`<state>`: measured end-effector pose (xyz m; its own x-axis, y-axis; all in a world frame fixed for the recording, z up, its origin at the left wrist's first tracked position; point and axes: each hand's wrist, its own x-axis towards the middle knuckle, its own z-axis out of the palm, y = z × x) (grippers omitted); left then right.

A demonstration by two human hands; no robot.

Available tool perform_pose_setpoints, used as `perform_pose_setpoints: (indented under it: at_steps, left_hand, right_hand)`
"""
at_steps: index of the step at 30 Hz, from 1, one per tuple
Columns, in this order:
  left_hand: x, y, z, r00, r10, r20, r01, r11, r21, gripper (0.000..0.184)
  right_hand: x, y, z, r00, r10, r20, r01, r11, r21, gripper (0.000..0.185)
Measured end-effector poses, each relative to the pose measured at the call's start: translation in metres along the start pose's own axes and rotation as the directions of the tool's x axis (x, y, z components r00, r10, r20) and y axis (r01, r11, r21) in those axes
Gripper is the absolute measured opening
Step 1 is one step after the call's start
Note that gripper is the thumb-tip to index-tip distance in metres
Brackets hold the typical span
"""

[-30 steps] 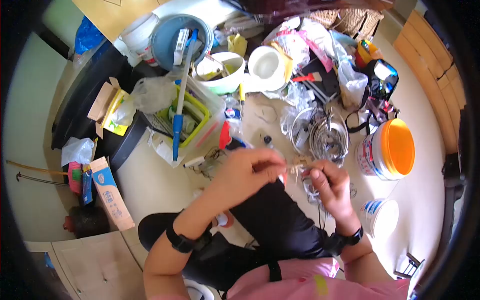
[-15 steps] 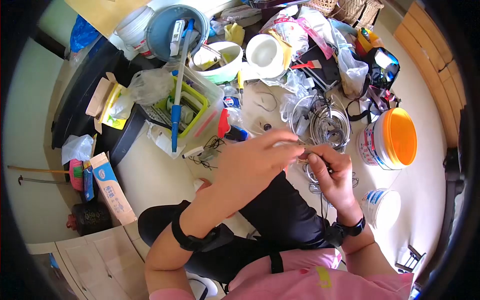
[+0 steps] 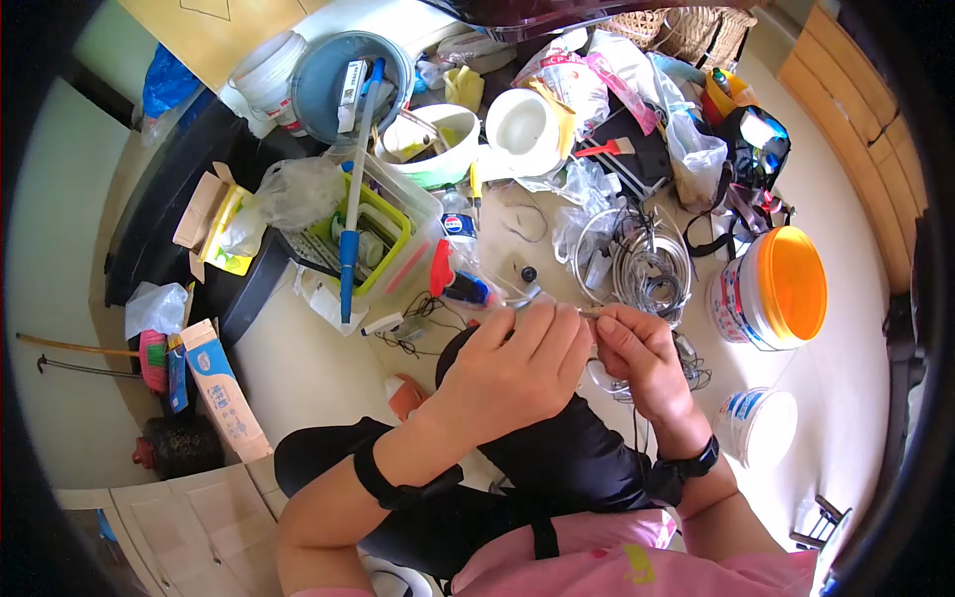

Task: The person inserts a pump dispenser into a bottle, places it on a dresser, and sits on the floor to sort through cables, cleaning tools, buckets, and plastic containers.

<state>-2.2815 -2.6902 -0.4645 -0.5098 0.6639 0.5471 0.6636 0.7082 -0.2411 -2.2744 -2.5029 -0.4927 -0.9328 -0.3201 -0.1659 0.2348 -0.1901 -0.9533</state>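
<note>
A small thin piece (image 3: 590, 312), too small to identify, is held just right of the middle of the frame, above the dark trouser leg (image 3: 572, 438). By the right hand (image 3: 645, 360) it is pinched between thumb and bent forefinger, with the other fingers curled. The left hand (image 3: 519, 366) is brought close, its fingers bent and bunched; whether anything is gripped there cannot be told, since the fingertips are hidden by the back of the hand.

For such fine fingertip work, the piece is probably best gripped near its end, with both wrists steadied and only light force applied, so that it is neither bent nor dropped.

On the floor, one orange-lined bucket (image 3: 764, 289) and one white tub (image 3: 762, 430) are seen at the right. At the upper centre, two white bowls are counted: a left bowl (image 3: 430, 177) and a right bowl (image 3: 523, 131). One grey-blue bucket (image 3: 318, 85) is set at the upper left, and one red paintbrush (image 3: 603, 149) is laid at the upper right. The looped cables (image 3: 637, 267) are too tangled to be counted.
</note>
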Motion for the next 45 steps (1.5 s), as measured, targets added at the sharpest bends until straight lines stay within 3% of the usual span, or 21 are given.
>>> perform_pose_setpoints:
  at_steps: [2,5,7,8,10,11,13,19,23,28,30,33,35,39,41,43,45]
  left_hand:
    - [0.003,0.0,0.003,1.0,0.002,-0.026,-0.002,1.0,0.004,0.016]
    - [0.005,0.004,0.003,0.996,-0.021,0.086,0.02,1.0,0.019,0.019]
    - [0.005,0.01,-0.002,0.995,0.097,0.03,-0.094,0.992,-0.08,0.02]
    - [0.004,0.016,-0.001,0.988,0.142,0.053,-0.14,0.989,-0.042,0.02]
    - [0.001,0.013,-0.004,0.988,0.153,0.023,-0.151,0.984,-0.092,0.021]
    - [0.0,0.011,-0.005,0.986,0.166,-0.008,-0.166,0.977,-0.136,0.022]
    - [0.004,0.005,-0.007,0.992,0.112,-0.051,-0.116,0.989,-0.092,0.023]
    - [-0.003,0.0,-0.003,0.998,-0.035,-0.055,0.03,0.996,-0.086,0.019]
    - [-0.003,-0.004,0.0,0.988,-0.055,-0.142,0.049,0.998,-0.043,0.017]
    - [0.0,-0.004,0.001,0.986,-0.132,-0.097,0.12,0.985,-0.121,0.018]
    - [-0.001,-0.008,0.003,0.99,-0.137,-0.045,0.129,0.98,-0.155,0.018]
    - [-0.006,-0.012,0.014,0.967,-0.255,0.023,0.249,0.917,-0.313,0.02]
    - [-0.008,-0.015,0.016,0.914,-0.4,0.066,0.372,0.764,-0.528,0.021]
    - [-0.013,-0.023,0.012,0.869,-0.478,0.127,0.446,0.646,-0.62,0.018]
    - [-0.009,-0.022,0.003,0.83,-0.548,0.101,0.482,0.615,-0.625,0.012]
    - [-0.005,-0.02,-0.004,0.822,-0.557,0.119,0.498,0.601,-0.625,0.01]
    - [-0.004,-0.018,-0.004,0.885,-0.459,0.08,0.39,0.635,-0.667,0.01]
  right_hand:
    - [0.001,0.0,0.002,0.999,0.045,-0.019,-0.043,0.997,0.062,0.026]
    - [0.001,0.004,-0.001,0.998,0.048,-0.034,-0.045,0.994,0.102,0.025]
    - [0.001,-0.001,0.001,0.993,0.081,-0.082,-0.065,0.981,0.185,0.024]
    - [0.004,-0.005,-0.001,0.986,0.079,-0.144,-0.043,0.969,0.242,0.024]
    - [0.004,-0.007,-0.007,0.984,0.063,-0.169,-0.007,0.949,0.315,0.023]
    - [0.005,-0.006,-0.009,0.985,0.061,-0.163,-0.007,0.95,0.313,0.023]
    - [0.0,0.0,-0.007,0.994,-0.037,-0.105,0.042,0.998,0.05,0.022]
    - [-0.009,-0.007,0.008,0.999,0.044,-0.013,-0.043,0.996,0.076,0.023]
    - [-0.009,-0.006,0.015,0.995,0.092,0.048,-0.102,0.946,0.308,0.025]
    - [-0.007,-0.006,0.019,0.988,0.14,0.071,-0.157,0.842,0.516,0.026]
    - [-0.007,-0.009,0.021,0.994,0.111,-0.007,-0.095,0.885,0.456,0.027]
    - [-0.009,-0.009,0.018,0.999,0.039,0.028,-0.047,0.941,0.335,0.027]
    - [-0.011,-0.008,0.018,0.999,0.041,0.018,-0.044,0.951,0.306,0.027]
    - [-0.007,-0.004,0.016,0.999,0.003,-0.048,0.008,0.971,0.238,0.024]
    - [-0.007,0.0,0.014,1.0,-0.004,-0.006,0.005,0.978,0.208,0.023]
    - [-0.006,0.001,0.021,0.975,-0.184,-0.126,0.161,0.972,-0.172,0.024]
    - [-0.003,0.0,0.023,0.972,-0.18,-0.153,0.16,0.978,-0.135,0.024]
